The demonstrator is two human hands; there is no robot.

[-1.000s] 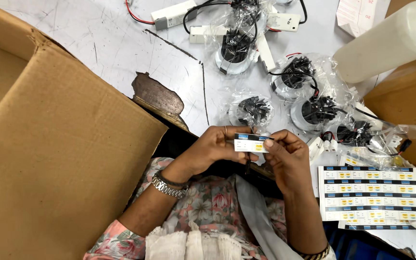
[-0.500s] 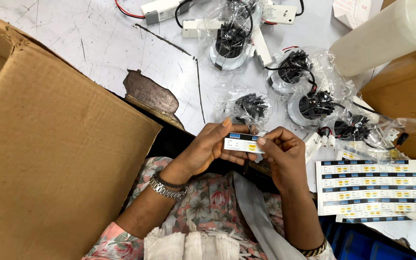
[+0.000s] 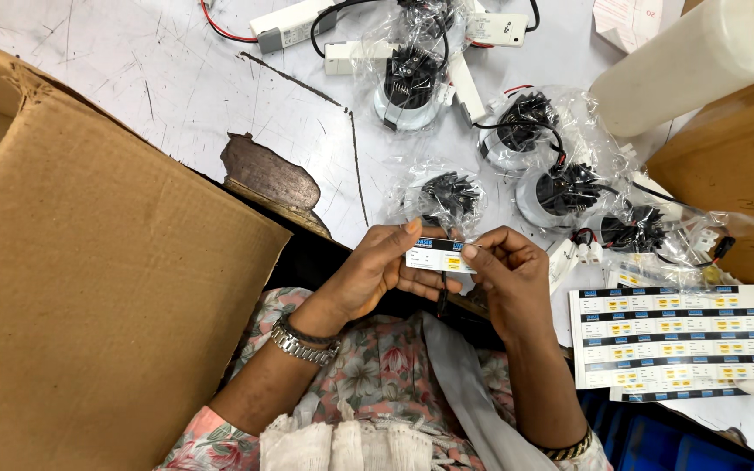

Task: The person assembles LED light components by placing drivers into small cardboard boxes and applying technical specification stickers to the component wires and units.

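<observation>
- Your left hand [image 3: 375, 275] and right hand [image 3: 503, 277] meet just above your lap, at the near edge of the tabletop [image 3: 159, 78].
- Between them you hold a small rectangular label [image 3: 441, 255], white with a blue strip and a yellow patch, lying roughly level and facing up at the camera.
- Left-hand fingers are closed on the label's left end, thumb on top at the upper corner, the other fingers curled beneath.
- Right-hand fingers are pinched on the label's right end, thumb and forefinger tips pressing its edge.
- A metal wristwatch [image 3: 300, 342] sits on your left wrist; a dark bangle [image 3: 569, 450] on your right.
- Just beyond the label, a bagged downlight [image 3: 447, 197] with a black finned heat sink rests on the tabletop, near your fingertips; whether it touches them cannot be told.
- Further bagged downlights [image 3: 560, 187] lie to the right of it and another [image 3: 407, 83] farther back, with white driver boxes [image 3: 294, 24] and cables at the far edge.
- A sheet of matching labels [image 3: 682, 336] lies to the right of your right hand, apart from it.
- A large open cardboard box [image 3: 89, 288] fills the left side, beside your left forearm.
- A white plastic bottle [image 3: 691, 65] lies tilted at upper right, above a second brown carton [image 3: 735, 174].
- The tabletop surface is scratched, with a chipped patch [image 3: 268, 174] exposing brown board.
</observation>
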